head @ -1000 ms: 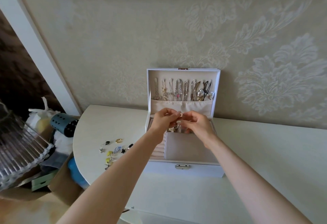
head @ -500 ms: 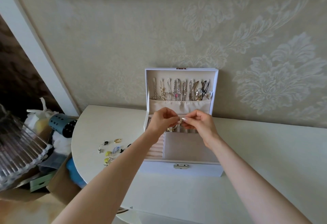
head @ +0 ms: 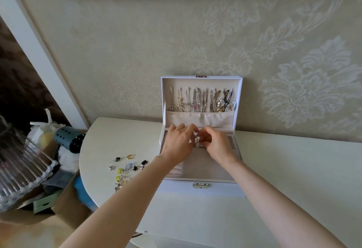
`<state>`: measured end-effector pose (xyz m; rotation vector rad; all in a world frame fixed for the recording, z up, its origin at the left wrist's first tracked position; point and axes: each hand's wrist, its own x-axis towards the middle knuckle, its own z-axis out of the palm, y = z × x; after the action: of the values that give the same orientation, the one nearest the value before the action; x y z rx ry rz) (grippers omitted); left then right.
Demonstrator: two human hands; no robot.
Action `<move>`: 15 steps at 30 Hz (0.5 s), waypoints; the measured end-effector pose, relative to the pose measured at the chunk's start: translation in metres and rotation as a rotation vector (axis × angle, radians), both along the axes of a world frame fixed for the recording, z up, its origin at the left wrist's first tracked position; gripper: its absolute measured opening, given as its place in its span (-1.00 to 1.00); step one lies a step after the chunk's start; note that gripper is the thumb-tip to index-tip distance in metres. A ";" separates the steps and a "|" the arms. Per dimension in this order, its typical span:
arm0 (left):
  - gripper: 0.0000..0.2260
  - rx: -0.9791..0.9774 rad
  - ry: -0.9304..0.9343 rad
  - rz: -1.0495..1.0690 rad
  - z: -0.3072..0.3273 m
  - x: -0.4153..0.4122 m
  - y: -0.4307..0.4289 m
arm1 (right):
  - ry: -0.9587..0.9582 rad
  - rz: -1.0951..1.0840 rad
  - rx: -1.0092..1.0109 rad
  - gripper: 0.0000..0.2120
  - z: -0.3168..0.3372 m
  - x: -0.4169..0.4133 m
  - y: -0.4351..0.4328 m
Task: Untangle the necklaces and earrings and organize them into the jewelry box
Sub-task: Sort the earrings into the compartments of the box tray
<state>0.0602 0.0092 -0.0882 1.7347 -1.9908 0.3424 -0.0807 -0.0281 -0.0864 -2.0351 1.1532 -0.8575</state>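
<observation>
Forearms reach in from the near edge, over the table (head: 293, 169) and the latch (head: 200, 185) of the open box (head: 221, 190). Both hands meet above the back of its tray. The left hand (head: 178, 144) and right hand (head: 219, 148) each pinch a silver piece (head: 196, 140) in curled fingertips, low over the rear compartments. It is too small to tell earring from pendant.

The step looks like freeing or seating this piece. I judge it wants a light pinch, with one hand steady while the other works the fine part loose. Tugging would likely tighten any snarl. Held over the tray, a dropped piece lands on lining.

Left of the box, apart from the hands, loose earrings (head: 125, 167) lie scattered on the table; they look like the work left. The left forearm passes close beside them and could sweep some off the rounded edge, toward the carton (head: 64, 204) of clutter below. The front compartment (head: 203, 169) shows only lining, with ring rolls (head: 175, 171) at its left. Beyond the hands the lid (head: 186, 83) stands against the wall (head: 117, 52), with necklaces (head: 195, 101) hung in a row above its pocket (head: 199, 118).
</observation>
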 end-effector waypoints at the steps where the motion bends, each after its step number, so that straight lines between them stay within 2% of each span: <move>1: -0.65 -0.009 -0.032 -0.001 -0.002 0.000 0.000 | 0.024 -0.007 -0.034 -0.69 -0.001 0.000 0.000; 4: -0.63 0.010 -0.078 0.008 -0.001 -0.002 -0.001 | 0.022 -0.014 -0.059 -0.70 -0.003 0.000 -0.001; 11: -0.66 0.004 -0.041 0.014 -0.004 -0.002 0.001 | 0.008 -0.016 -0.110 -0.69 -0.007 -0.001 0.000; 15: -0.59 -0.090 0.001 0.061 -0.010 -0.005 0.007 | 0.032 -0.022 -0.121 -0.69 -0.007 -0.001 0.001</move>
<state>0.0555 0.0159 -0.0983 1.7418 -1.8946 0.4442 -0.0818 -0.0273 -0.0939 -2.1448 1.1681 -0.9293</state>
